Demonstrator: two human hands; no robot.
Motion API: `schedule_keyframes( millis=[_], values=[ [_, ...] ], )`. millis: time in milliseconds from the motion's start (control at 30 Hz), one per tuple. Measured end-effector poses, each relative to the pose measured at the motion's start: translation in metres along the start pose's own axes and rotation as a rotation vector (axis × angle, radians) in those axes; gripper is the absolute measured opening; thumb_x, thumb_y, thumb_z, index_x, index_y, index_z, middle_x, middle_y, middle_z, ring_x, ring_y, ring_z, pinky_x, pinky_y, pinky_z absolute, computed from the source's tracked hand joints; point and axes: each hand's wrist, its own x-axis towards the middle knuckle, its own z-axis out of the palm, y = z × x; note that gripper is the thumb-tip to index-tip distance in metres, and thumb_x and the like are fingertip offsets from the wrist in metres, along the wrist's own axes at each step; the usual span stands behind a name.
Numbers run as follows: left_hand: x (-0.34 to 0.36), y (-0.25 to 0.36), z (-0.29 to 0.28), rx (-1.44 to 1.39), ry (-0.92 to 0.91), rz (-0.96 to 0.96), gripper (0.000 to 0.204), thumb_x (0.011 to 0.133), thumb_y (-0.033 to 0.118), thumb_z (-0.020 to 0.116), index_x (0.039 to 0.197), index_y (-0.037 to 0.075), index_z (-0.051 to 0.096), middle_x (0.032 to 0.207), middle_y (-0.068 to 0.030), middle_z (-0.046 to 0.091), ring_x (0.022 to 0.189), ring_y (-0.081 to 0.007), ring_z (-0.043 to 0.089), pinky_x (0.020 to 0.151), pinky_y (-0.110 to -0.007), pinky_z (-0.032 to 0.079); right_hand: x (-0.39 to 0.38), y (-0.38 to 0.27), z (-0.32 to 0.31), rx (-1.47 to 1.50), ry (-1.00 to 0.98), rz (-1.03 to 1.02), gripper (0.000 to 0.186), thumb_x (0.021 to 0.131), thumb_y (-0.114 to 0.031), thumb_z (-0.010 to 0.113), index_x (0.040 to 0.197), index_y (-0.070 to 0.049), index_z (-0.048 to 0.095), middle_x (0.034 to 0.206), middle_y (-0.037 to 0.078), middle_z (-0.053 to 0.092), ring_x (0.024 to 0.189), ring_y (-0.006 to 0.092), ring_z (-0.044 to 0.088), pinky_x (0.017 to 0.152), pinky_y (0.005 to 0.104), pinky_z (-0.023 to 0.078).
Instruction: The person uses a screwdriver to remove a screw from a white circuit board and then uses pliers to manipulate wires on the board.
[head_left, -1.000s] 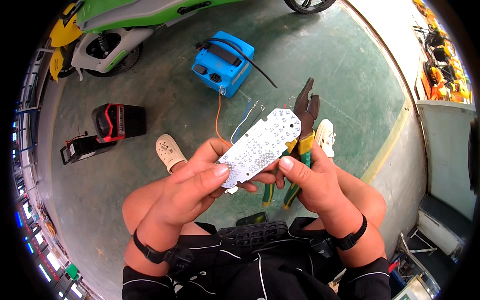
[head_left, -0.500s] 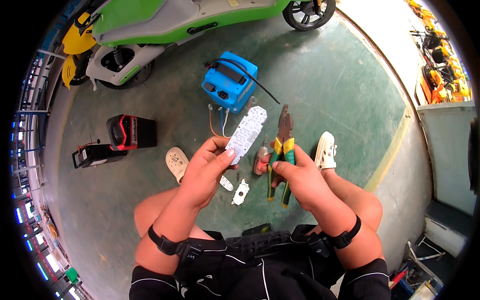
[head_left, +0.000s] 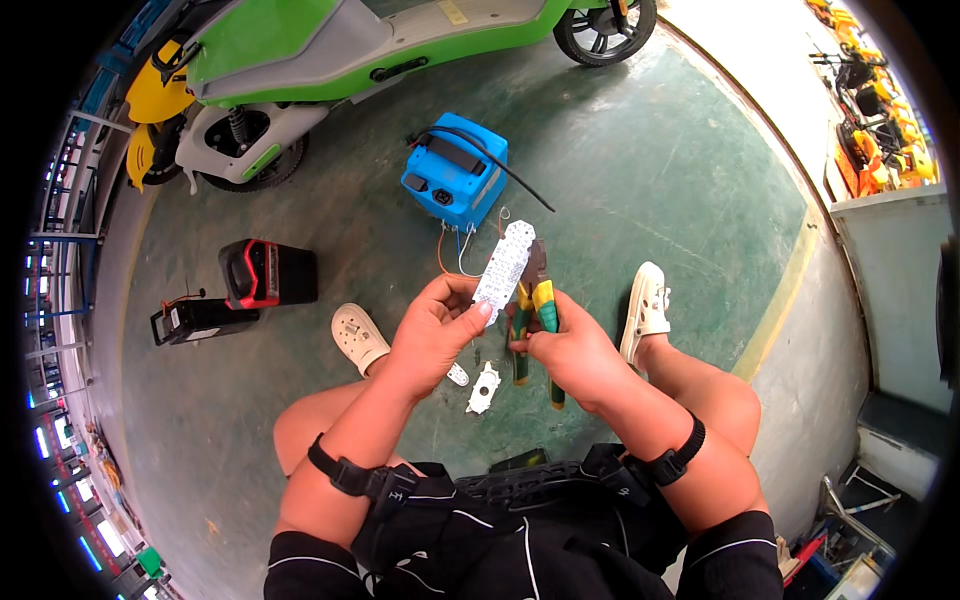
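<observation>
Pinched between thumb and fingers of my left hand (head_left: 440, 322) is a long, flat white plate (head_left: 505, 265), dotted all over with small dark marks. My right hand (head_left: 575, 345) is closed round the green-and-yellow handles of a pair of pliers (head_left: 536, 295). The dark jaws of the pliers lie right against the plate's right edge; whether they bite into it, I cannot tell. Below my hands, a white cut-out bracket (head_left: 484, 388) with a round hole lies on the floor. Beside it, a narrow white perforated strip (head_left: 457, 374) is partly covered by my left arm.
A blue box (head_left: 457, 170) with a black handle, cable and thin wires stands ahead. A green scooter (head_left: 380, 60) spans the far side. At left sit a red-and-black case (head_left: 268, 274) and a black box (head_left: 205, 320). Beige clogs (head_left: 650, 310) are on my feet, on the green floor.
My right hand has brought the pliers left and slightly nearer, their jaws now at the plate's edge. The plate has shifted a little to the right. The red tool behind the pliers is now hidden.
</observation>
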Motion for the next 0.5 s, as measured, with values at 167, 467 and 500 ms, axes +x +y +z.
schedule_keyframes(
  millis=[167,467,500],
  values=[
    [0.008,-0.002,-0.006,0.035,-0.01,0.011,0.031,0.097,0.014,0.07,0.122,0.001,0.058,0.108,-0.0042,0.066,0.096,-0.0097,0.06,0.084,-0.028,0.05,0.004,0.003,-0.002,-0.016,0.016,-0.022,0.041,0.093,0.007,0.054,0.133,0.001,0.052,0.123,0.009,0.062,0.11,0.0193,0.063,0.1,0.0336,0.05],
    [0.01,-0.002,-0.009,0.037,-0.009,-0.01,0.031,0.097,0.014,0.069,0.123,0.001,0.057,0.109,-0.0044,0.065,0.096,-0.0097,0.06,0.083,-0.028,0.05,0.008,0.011,-0.005,-0.033,0.019,-0.022,0.038,0.093,0.006,0.055,0.13,0.0,0.052,0.11,0.006,0.064,0.103,0.0153,0.062,0.093,0.0302,0.049],
    [0.011,-0.002,-0.009,0.04,-0.009,-0.015,0.031,0.098,0.014,0.069,0.123,0.001,0.058,0.109,-0.0044,0.065,0.096,-0.0097,0.06,0.083,-0.028,0.05,0.008,0.011,-0.006,-0.042,0.022,-0.029,0.038,0.093,0.006,0.054,0.13,0.0,0.052,0.11,0.006,0.064,0.102,0.0151,0.061,0.092,0.0299,0.048]
  ],
)
